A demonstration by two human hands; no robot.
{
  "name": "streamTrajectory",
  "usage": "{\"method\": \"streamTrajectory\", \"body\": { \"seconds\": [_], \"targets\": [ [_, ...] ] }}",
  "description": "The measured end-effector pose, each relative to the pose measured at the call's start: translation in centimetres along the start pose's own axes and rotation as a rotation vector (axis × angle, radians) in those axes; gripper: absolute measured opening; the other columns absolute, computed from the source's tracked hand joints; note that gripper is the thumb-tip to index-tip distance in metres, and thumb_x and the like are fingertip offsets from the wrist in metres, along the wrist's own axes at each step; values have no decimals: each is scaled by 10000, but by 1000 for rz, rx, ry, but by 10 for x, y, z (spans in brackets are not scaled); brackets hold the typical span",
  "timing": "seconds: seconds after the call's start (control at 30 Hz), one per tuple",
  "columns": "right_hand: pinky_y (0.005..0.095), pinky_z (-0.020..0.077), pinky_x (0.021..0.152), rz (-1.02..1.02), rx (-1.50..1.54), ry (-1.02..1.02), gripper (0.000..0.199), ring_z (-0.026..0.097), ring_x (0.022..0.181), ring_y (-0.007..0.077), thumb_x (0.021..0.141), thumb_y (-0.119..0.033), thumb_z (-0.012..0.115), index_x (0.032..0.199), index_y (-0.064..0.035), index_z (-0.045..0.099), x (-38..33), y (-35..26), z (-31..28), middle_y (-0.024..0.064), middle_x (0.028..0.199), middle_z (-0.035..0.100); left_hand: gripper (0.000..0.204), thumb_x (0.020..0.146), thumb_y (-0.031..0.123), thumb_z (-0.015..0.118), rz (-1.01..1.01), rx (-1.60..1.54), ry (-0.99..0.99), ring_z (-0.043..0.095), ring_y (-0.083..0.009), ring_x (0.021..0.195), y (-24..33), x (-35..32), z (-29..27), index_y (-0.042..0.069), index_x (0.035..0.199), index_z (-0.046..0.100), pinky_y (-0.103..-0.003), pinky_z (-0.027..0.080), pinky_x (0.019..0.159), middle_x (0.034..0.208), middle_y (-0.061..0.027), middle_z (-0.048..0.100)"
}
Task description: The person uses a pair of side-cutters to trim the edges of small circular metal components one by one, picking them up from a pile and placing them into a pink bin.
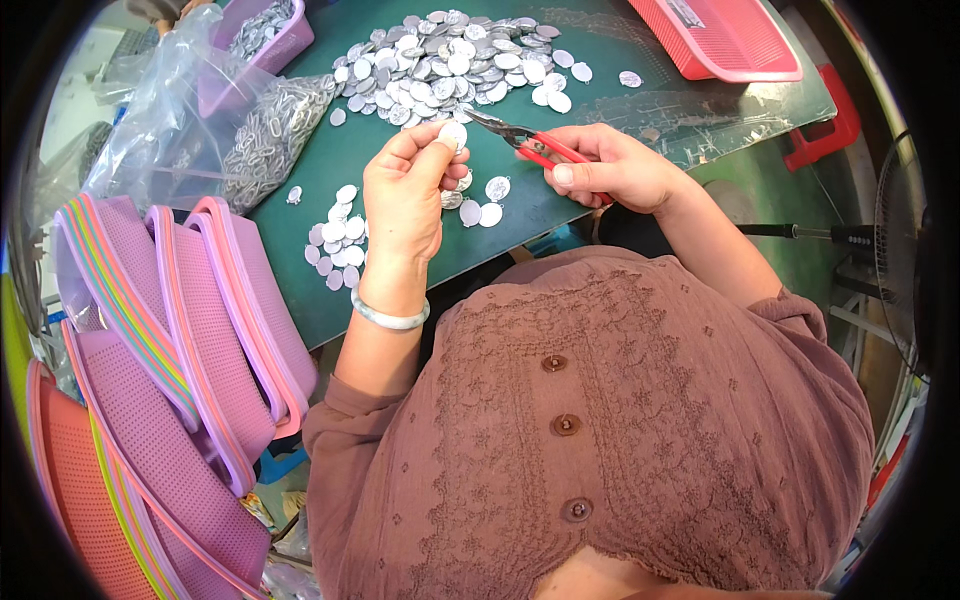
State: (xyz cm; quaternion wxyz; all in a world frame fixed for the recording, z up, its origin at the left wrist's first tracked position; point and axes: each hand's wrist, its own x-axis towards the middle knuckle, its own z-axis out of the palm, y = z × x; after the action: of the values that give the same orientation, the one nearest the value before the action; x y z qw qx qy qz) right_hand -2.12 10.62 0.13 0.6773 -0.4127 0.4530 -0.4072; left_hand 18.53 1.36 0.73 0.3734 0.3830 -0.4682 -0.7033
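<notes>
Between the thumb and fingers of my left hand (405,185) is a round silver medallion (454,136). My right hand (612,172) is wrapped round red-handled pliers (560,148), whose dark jaws point left, close to the medallion. Whether the jaws touch it I cannot tell. Beyond both hands lies a large heap of silver medallions (440,65) on the green tabletop (590,225). A smaller group of medallions (338,235) lies left of my left wrist, and a few loose medallions (490,213) rest between my hands.
A clear plastic bag of metal links (275,135) sits at the table's left, beside a purple basket (285,45) of metal pieces. Stacked purple and pink baskets (180,330) crowd my left side. A pink basket (735,45) stands far right; a fan (897,250) is at the right edge.
</notes>
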Motion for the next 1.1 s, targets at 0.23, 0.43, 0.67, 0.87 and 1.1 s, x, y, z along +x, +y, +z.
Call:
{"method": "streamTrajectory", "body": {
  "seconds": [0.23,0.43,0.67,0.87,1.1],
  "targets": [
    [179,297,467,7,-55,0,503,386,561,35,784,-326,674,1170,-32,541,0,0,-1,-32,734,491,177,853,48,570,-35,-41,-26,609,-152,672,0,-3,-1,-13,1020,573,-240,483,604,816,-114,641],
    [195,296,458,4,-60,20,533,393,529,39,798,-317,656,1203,-3,507,0,-1,1,-35,671,463,215,880,80,515,-102,-142,-62,627,-205,747,-2,-3,-4,-12,1073,530,-288,514,661,889,-153,635],
    [174,333,494,-4,-28,45,483,422,577,43,793,-312,667,1167,-32,545,0,2,-1,-23,731,506,254,884,79,488,-170,-304,-110,629,-249,818,-5,-1,-9,-13,1120,460,-331,527,711,964,-194,612],
    [177,341,493,-19,-4,57,453,440,570,46,801,-293,658,1153,-28,551,0,3,-2,-16,722,509,259,883,78,493,-182,-353,-113,627,-260,837,-6,-2,-10,-15,1122,456,-339,526,727,977,-203,607],
    [165,378,518,-19,-12,32,539,458,580,38,787,-311,639,1198,7,497,-1,3,-4,7,770,542,246,880,79,505,-201,-371,-110,626,-274,861,-6,-3,-11,-17,1104,473,-346,530,736,993,-214,604]
  ]
}}
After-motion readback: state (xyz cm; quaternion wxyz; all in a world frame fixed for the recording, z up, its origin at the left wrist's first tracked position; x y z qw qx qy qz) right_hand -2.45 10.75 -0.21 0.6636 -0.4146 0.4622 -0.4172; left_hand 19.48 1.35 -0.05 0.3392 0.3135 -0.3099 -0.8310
